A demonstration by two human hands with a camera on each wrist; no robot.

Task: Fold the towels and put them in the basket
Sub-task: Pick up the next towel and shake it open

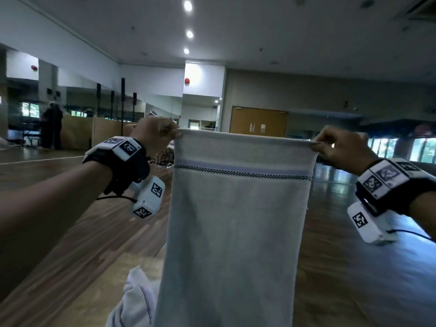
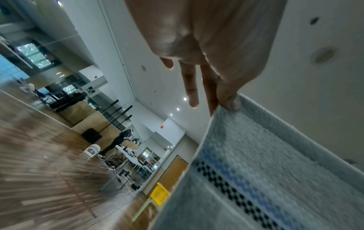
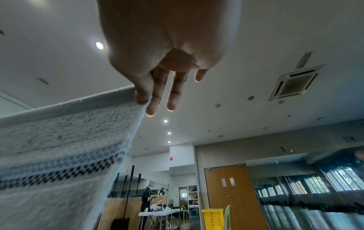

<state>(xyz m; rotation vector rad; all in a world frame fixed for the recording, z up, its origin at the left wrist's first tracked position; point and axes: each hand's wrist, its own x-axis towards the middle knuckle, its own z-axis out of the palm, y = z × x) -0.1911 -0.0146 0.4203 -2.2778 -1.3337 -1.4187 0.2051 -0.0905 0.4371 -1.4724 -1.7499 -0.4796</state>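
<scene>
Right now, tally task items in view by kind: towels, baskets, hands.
Towels: 2, the held towel and a crumpled towel below it
Baskets: 1, the yellow basket
Hands: 2, left hand and right hand, each pinching a top corner
Total: 5

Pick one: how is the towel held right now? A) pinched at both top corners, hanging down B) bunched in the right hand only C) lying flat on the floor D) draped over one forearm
A: the left hand and the right hand each pinch a top corner of the towel, which hangs straight down between them.
</scene>
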